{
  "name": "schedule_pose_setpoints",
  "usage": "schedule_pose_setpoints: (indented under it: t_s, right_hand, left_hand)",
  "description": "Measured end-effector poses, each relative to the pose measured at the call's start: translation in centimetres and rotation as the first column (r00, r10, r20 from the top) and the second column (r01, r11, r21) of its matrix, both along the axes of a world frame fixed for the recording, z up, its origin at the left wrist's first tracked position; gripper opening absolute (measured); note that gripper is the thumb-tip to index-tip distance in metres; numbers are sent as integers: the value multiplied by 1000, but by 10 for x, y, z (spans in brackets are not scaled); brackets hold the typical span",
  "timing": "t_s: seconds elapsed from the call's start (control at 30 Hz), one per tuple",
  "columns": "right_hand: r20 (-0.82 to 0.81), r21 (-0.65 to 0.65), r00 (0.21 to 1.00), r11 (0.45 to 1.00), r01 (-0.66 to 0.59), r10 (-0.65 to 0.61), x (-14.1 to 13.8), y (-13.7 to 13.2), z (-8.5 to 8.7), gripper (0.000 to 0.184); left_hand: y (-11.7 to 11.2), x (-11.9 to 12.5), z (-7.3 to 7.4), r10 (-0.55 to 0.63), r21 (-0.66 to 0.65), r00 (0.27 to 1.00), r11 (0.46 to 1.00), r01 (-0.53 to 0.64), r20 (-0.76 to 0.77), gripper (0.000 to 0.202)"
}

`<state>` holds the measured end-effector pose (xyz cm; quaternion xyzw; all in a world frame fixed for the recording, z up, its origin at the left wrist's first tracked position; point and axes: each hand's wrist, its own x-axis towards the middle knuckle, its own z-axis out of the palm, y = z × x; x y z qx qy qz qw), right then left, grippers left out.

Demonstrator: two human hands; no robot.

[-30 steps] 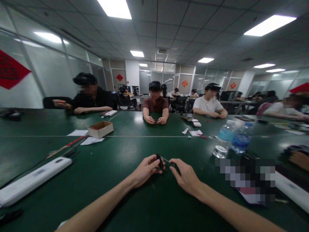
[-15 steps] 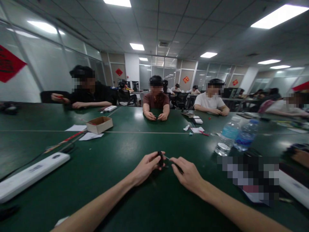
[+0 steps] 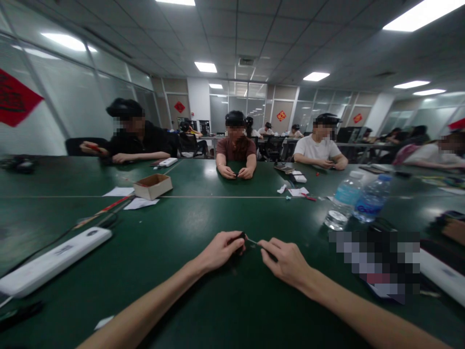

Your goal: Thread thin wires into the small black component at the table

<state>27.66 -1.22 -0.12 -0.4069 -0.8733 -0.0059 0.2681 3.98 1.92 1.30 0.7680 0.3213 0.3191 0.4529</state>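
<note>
Over the green table (image 3: 174, 300), my left hand (image 3: 221, 249) is closed on a small black part (image 3: 243, 236). Its fingers cover most of that part, so its kind does not show. A screwdriver (image 3: 253, 242) with a thin metal shaft is pinched in my right hand (image 3: 286, 259), its handle mostly hidden under the fingers. The shaft points left, and its tip is at the black part. Whether the tip sits in it or only touches it, I cannot tell.
A white power strip (image 3: 54, 259) lies at the left, near an open cardboard box (image 3: 154, 188) and paper. Two water bottles (image 3: 343, 201) stand at the right beside blurred-out items (image 3: 374, 266). Across the table sit several people, one in the middle (image 3: 236, 155).
The black part stood upright above my left fingers before; now it is turned and more covered. My right hand has shifted slightly, still with the screwdriver. The view has moved a little.
</note>
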Motion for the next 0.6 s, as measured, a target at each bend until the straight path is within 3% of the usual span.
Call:
schedule_pose_setpoints:
  t_s: [0.37, 0.6]
  right_hand:
    - [29, -11, 990, 991, -137, 137, 7, -1, 0, 27]
    - [104, -9, 974, 979, -203, 203, 7, -3, 4, 27]
  left_hand:
    - [3, -13, 12, -247, -201, 962, 954, 221, -119, 37]
    - [5, -20, 18, -350, -249, 910, 923, 294, -223, 32]
